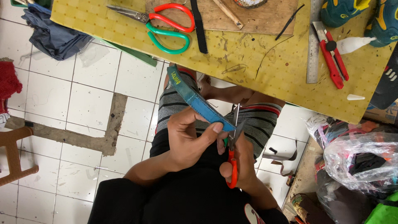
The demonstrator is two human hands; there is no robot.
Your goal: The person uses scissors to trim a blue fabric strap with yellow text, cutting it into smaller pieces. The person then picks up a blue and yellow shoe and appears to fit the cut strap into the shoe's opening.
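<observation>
1. Centrally: left hand (188, 139) pinching blue strap (195, 99), running toward 11 o'clock.
2. Right hand (240, 164) gripping orange scissors (233, 159), blades at strap's end.
3. At 12 o'clock: yellow surface (248, 70).

Left hand (188, 139) pinching a blue strap (195, 99) near its end, thumb pressed on top. Right hand (240, 164) gripping small orange-handled scissors (233, 155), blades upright at the strap's tip. Above, on the yellow table (248, 70): large red-and-green scissors (163, 25), metal ruler (314, 45), red cutter (331, 54).
</observation>
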